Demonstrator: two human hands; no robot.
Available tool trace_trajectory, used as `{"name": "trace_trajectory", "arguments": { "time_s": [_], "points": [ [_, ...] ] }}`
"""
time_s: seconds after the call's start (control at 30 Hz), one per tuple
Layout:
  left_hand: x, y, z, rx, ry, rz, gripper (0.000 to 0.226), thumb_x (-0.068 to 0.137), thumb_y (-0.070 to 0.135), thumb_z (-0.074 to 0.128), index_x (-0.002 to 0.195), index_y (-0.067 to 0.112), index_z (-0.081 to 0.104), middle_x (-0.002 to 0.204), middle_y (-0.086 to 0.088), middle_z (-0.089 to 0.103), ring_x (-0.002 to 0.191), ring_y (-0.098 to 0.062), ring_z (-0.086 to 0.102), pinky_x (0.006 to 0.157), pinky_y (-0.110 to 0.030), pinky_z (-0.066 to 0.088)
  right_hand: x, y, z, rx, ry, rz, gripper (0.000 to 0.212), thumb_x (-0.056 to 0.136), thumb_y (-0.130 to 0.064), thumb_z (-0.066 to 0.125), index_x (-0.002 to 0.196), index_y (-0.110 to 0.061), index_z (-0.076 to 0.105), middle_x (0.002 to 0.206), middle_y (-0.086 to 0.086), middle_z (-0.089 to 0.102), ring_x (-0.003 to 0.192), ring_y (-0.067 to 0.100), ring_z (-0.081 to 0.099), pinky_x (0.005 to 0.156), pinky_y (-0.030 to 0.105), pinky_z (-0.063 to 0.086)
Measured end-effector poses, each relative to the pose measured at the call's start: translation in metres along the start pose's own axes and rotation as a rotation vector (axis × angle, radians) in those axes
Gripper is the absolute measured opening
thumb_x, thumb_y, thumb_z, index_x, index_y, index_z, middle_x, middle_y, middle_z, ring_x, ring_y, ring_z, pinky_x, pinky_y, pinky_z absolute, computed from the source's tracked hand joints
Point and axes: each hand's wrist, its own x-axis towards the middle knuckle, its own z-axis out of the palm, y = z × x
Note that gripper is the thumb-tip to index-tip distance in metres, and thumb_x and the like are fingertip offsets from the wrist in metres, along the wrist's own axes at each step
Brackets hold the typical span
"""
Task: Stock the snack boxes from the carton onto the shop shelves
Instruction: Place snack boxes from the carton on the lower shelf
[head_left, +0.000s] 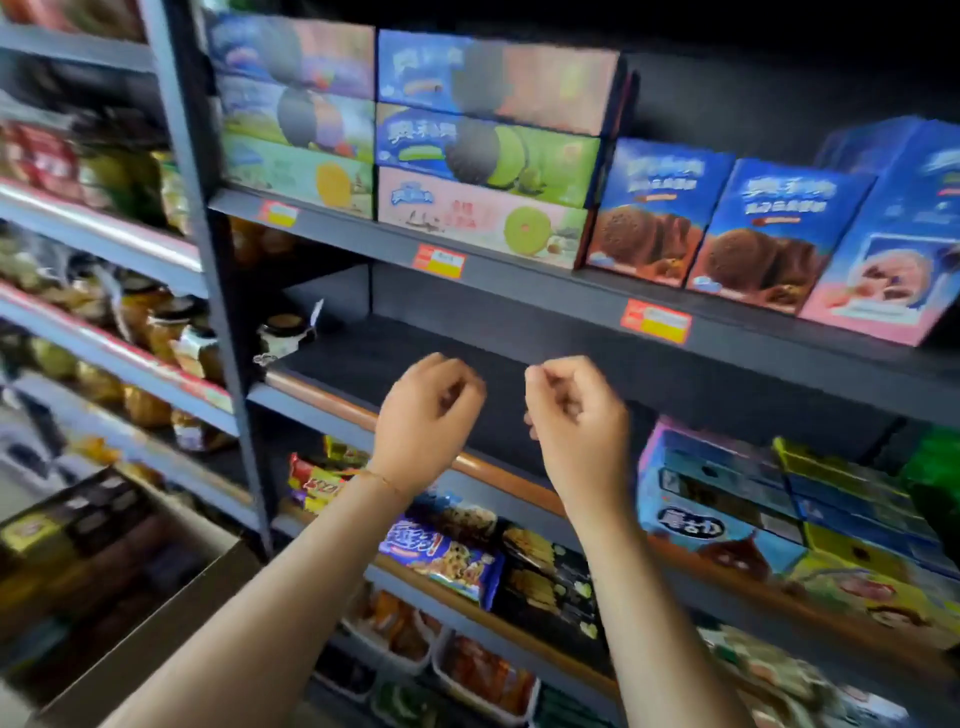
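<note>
- Motion blur smears my left hand (428, 402) and right hand (574, 410).
- Dim shelf recesses fall into black shadow.
- Wide-angle distortion bends the softened frame edges.

The bare shelf (395, 358) sits mid-rack. Both hands, left (428, 410) and right (574, 415), hang just in front of it, side by side. A jar (283, 332) stands at its left end. Stacked boxes (488, 150) fill the shelf above; packets (441, 556) lie below. The carton (135, 587) is down to its left.
</note>
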Motion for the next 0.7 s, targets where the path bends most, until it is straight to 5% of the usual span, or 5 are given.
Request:
{"name": "trace_trajectory", "arguments": {
  "time_s": [0.2,0.43,0.53,0.7],
  "points": [
    [-0.089,-0.192,-0.085,0.164,-0.133,-0.579,0.03,0.081,0.045,0.046,0.081,0.025,0.069,0.086,0.005,0.066,0.085,-0.019,0.063,0.077,-0.037,0.05,-0.068,0.071,0.184,-0.02,-0.435,0.286,0.016,0.088,-0.036,0.061,0.075,-0.027,0.059,0.062,-0.008,0.062,0.06,0.014,0.062,0.06,0.034,0.05],
    [-0.171,-0.388,-0.178,0.075,-0.025,-1.164,0.017,0.091,0.024,0.057,0.084,0.017,0.071,0.066,0.003,0.062,0.066,-0.019,0.059,0.065,-0.036,0.05,-0.162,0.137,0.412,-0.119,-0.898,0.535,0.019,0.087,-0.03,0.064,0.068,-0.026,0.059,0.06,-0.003,0.063,0.059,0.017,0.062,0.062,0.039,0.052],
    [-0.2,-0.477,-0.214,0.033,0.006,-1.361,0.018,0.089,0.018,0.059,0.074,0.023,0.068,0.066,0.006,0.064,0.069,-0.019,0.062,0.074,-0.04,0.058,-0.199,0.169,0.516,-0.191,-1.064,0.587,0.018,0.086,-0.031,0.062,0.068,-0.031,0.059,0.065,-0.006,0.064,0.067,0.018,0.064,0.068,0.043,0.054],
    [-0.232,-0.593,-0.246,0.086,-0.004,-1.557,0.014,0.094,0.027,0.055,0.088,0.03,0.066,0.09,0.001,0.072,0.077,-0.016,0.068,0.073,-0.034,0.058,-0.254,0.23,0.654,-0.369,-1.255,0.689,0.009,0.089,-0.021,0.063,0.096,-0.019,0.067,0.096,0.0,0.066,0.092,0.021,0.061,0.079,0.031,0.048]
  ]
}}
